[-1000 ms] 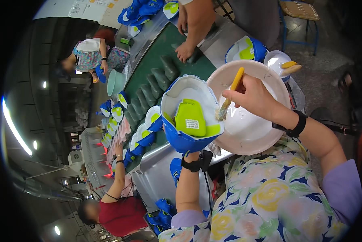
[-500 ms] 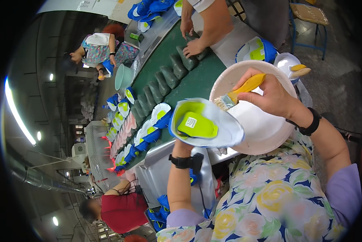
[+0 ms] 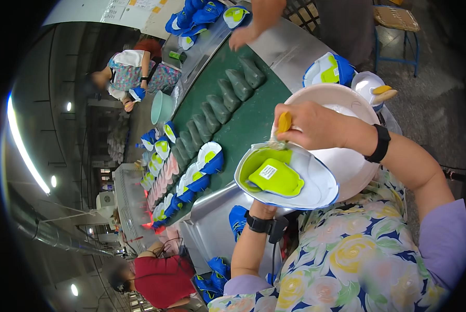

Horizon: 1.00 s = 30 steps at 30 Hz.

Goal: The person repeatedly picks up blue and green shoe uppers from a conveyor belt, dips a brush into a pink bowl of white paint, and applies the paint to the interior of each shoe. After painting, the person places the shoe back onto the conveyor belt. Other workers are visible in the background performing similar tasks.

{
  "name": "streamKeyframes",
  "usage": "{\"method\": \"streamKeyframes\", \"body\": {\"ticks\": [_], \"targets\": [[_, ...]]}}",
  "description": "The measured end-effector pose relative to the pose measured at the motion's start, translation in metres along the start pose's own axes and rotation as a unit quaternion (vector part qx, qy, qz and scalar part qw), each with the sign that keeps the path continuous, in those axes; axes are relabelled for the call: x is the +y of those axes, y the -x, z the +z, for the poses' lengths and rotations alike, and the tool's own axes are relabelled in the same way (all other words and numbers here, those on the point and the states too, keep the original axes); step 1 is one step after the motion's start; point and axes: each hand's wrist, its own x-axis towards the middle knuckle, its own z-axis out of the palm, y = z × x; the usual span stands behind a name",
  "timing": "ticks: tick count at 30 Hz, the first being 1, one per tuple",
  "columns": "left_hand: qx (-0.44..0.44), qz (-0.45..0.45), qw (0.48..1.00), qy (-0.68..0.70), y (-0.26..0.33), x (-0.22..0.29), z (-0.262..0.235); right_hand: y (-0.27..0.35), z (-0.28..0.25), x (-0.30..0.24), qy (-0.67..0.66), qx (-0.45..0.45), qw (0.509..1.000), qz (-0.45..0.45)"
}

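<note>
So I'm on the head cam from way over here, and this is basically brush work on a shoe upper. The upper is right in the middle, tilted with its opening up, over the near edge of the setup and overlapping the left side of the big pale basin in my view. White lining, lime footbed piece with a small label, blue outside.

Left hand has hold of it from underneath; its fingers are tucked behind, so I can't tell exactly how they're placed. Right hand is closed around a yellow-handled brush, bristles pointing down at the far-left rim. Looks like they're meeting the lining there, but the angle makes contact hard to swear to.

My read: the step in hand is working the brush along the inside edge. I'd say the next move calls for the left hand to keep the upper steady and turn it as needed, with the brush low along the lining and off the lime piece.

Left of that, dark shoe forms line the green belt, with more uppers alongside. A co-worker's hand is at the far side.
</note>
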Motion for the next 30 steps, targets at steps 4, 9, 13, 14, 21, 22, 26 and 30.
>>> {"method": "streamKeyframes", "body": {"ticks": [4,9,13,14,21,22,26,30], "targets": [[0.013,0.027,1.000,-0.005,0.003,0.012,0.000,0.013,-0.016,0.005,0.036,-0.031,0.996,0.078],[0.030,0.053,0.998,-0.013,0.014,0.024,-0.012,0.026,-0.044,-0.009,0.042,-0.127,0.970,0.202],[0.064,0.002,0.994,-0.091,0.006,0.025,-0.032,0.023,-0.031,-0.016,0.044,0.007,0.996,-0.077],[0.080,0.015,0.991,-0.111,0.007,0.025,-0.035,0.022,-0.025,-0.017,0.080,-0.006,0.989,-0.125],[0.068,0.022,0.994,-0.077,0.020,0.046,-0.015,0.042,-0.035,-0.022,0.145,-0.122,0.973,-0.130],[0.075,0.024,0.994,-0.075,0.022,0.048,-0.007,0.043,-0.036,-0.025,0.136,-0.082,0.978,-0.133],[0.055,0.020,0.985,-0.164,0.019,0.046,0.026,0.016,-0.017,-0.027,0.066,0.031,0.988,-0.137],[-0.056,0.027,0.998,0.011,0.020,0.051,0.030,0.002,-0.018,-0.020,0.076,0.022,0.996,-0.051]]}}
